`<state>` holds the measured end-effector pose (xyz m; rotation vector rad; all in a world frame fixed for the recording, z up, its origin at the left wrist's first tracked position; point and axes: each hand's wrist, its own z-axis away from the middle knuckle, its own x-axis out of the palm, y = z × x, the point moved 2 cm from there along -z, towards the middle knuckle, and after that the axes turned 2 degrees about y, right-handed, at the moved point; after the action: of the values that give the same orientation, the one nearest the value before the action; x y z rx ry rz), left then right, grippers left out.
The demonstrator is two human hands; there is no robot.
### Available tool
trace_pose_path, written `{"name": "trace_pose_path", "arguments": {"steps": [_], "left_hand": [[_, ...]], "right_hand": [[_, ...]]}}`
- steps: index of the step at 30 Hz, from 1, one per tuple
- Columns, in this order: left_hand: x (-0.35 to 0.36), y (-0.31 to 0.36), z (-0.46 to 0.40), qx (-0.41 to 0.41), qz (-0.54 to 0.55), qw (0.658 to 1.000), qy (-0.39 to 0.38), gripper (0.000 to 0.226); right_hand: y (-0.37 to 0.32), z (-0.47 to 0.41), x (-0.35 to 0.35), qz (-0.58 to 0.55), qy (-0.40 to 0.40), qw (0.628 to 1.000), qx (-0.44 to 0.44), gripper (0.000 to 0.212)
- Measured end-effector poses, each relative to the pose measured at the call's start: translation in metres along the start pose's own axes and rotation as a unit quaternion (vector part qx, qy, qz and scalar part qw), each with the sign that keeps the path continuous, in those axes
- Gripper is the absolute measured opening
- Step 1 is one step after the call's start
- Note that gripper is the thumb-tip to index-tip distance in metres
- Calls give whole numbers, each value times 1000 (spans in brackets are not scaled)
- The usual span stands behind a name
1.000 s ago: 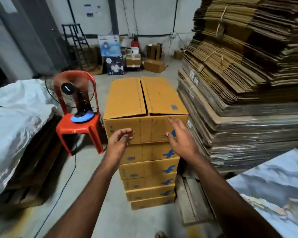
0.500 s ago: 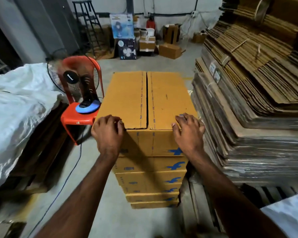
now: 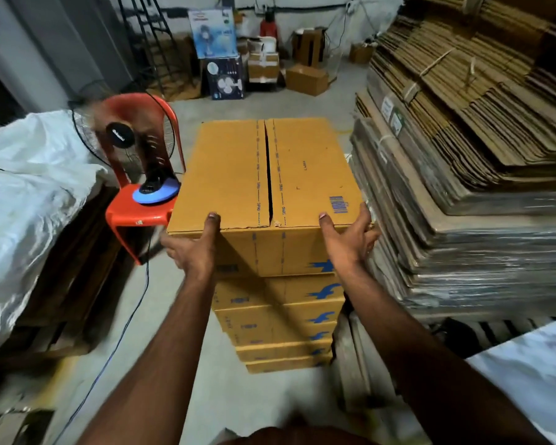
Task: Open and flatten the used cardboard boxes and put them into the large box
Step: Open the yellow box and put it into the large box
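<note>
Lifting the top box (image 3: 264,175) off the stack (image 3: 280,319) looks like the step in hand, and it will go best if both hands rise together so the box stays level and does not drag the one beneath it. The left hand (image 3: 191,252) holds the near left corner, thumb hooked over the top edge and fingers wrapped round the left side. The right hand (image 3: 350,239) mirrors it at the near right corner, thumb on top and fingers curled round the right side. Both hands are clamped on the box. A hold lower on the sides would likely give more control, since the 2 top flaps are not taped and could lift under the thumbs. The fan (image 3: 126,146) on the red chair (image 3: 135,216) stands just beside the box's left side, so swinging the box leftwards risks a knock; drawing it straight back looks safer.

The box is yellow-brown cardboard, rectangular and fully formed. Its 2 top flaps meet at a dark open seam down the middle, flanked by blue dashed lines and small blue print. A blue barcode sits near the right front corner, and a blue logo shows on the front face. It sits atop at least 4 matching boxes on the concrete floor (image 3: 302,101), close to the piles of flattened cardboard (image 3: 463,155) on the right.
</note>
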<state>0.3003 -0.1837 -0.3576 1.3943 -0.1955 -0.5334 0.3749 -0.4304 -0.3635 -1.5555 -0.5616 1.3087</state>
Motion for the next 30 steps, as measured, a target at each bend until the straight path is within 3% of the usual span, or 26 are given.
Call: {"name": "trace_pose_path", "arguments": {"steps": [11, 18, 26, 30], "left_hand": [[-53, 19, 31, 85, 38, 996, -8, 98], [-113, 30, 91, 125, 83, 988, -33, 91], [-153, 18, 179, 90, 41, 982, -158, 94], [-153, 11, 237, 113, 40, 965, -235, 88]], "right_hand": [[-27, 62, -55, -68, 52, 995, -60, 80], [-10, 155, -118, -99, 160, 978, -92, 81], [31, 267, -222, -51, 273, 960, -17, 68], [61, 313, -281, -46, 345, 937, 16, 70]]}}
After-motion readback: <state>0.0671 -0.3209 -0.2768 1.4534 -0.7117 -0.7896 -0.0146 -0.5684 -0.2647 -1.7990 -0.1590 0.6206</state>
